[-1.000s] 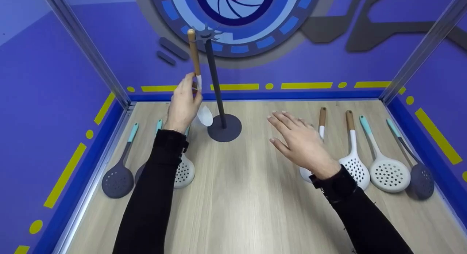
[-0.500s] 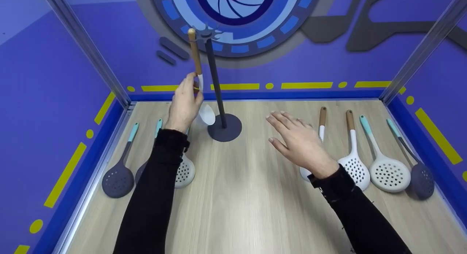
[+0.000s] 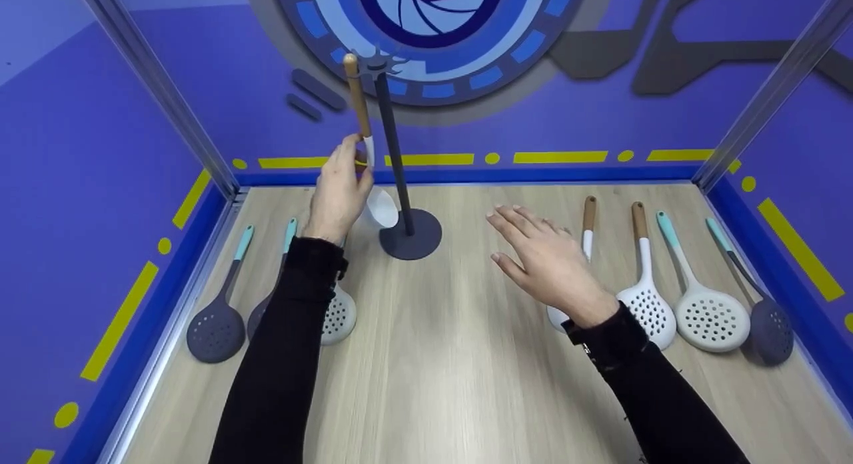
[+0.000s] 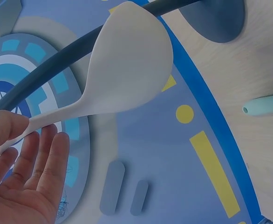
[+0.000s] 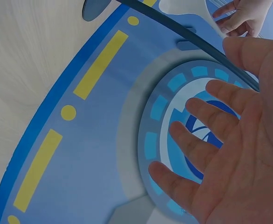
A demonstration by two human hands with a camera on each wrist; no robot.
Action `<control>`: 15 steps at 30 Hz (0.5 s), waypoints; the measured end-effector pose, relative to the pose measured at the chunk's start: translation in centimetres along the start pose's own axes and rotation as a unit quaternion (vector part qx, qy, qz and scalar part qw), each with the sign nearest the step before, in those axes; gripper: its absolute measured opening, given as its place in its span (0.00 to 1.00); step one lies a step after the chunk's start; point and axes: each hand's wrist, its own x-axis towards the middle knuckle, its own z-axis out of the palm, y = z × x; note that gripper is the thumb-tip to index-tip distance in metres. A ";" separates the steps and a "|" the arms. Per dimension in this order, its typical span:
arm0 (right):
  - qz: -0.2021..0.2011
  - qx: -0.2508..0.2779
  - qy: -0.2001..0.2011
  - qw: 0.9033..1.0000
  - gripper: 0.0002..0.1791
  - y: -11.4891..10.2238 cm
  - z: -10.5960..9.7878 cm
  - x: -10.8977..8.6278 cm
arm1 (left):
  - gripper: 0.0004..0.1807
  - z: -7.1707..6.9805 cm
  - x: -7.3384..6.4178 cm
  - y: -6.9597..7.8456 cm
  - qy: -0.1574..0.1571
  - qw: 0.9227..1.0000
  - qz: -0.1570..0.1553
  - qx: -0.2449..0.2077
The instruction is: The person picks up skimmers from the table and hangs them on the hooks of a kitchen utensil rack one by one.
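Partly hidden white spoon [image 3: 382,209], left fingers [image 3: 345,154] pinching, sleeve [image 3: 283,337] across dark utensil [image 3: 258,309].

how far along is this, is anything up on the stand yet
Done: little, it seems; besides the spoon, nothing shows hanging on the stand.

In hand: the left hand holds the spoon's neck, its handle up by the hooks; I can't tell whether it has caught.

Left: probably the three utensils at left and four utensils at right, all lying on the table.
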 end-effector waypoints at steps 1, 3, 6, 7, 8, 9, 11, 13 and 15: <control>0.001 0.001 0.000 1.000 0.38 0.0 0.0 0.0 | 0.30 0.0 0.0 0.0 0.000 1.000 0.001 -0.001; 0.001 0.001 0.003 1.000 0.38 0.1 0.0 -0.1 | 0.30 0.1 -0.1 0.1 0.000 1.000 0.003 -0.002; 0.000 0.002 0.011 1.000 0.37 0.3 0.1 -0.2 | 0.29 0.2 -0.1 0.1 0.001 1.000 0.001 -0.008; -0.001 0.003 0.013 1.000 0.37 0.3 0.2 -0.2 | 0.29 0.2 -0.1 0.2 0.001 1.000 -0.001 -0.010; -0.001 0.003 0.015 1.000 0.37 0.4 0.2 -0.3 | 0.29 0.2 -0.1 0.2 0.001 1.000 -0.004 -0.013; -0.001 0.005 0.015 1.000 0.37 0.4 0.2 -0.3 | 0.29 0.2 -0.2 0.3 0.003 1.000 -0.007 -0.016; 0.000 0.007 0.014 1.000 0.37 0.5 0.2 -0.3 | 0.29 0.2 -0.3 0.4 0.008 1.000 -0.014 -0.025; 0.001 0.009 0.011 1.000 0.37 0.5 0.2 -0.4 | 0.28 0.2 -0.4 0.5 0.017 0.999 -0.019 -0.033; 0.003 0.010 0.008 1.000 0.38 0.6 0.2 -0.4 | 0.28 0.2 -0.5 0.7 0.029 0.998 -0.020 -0.042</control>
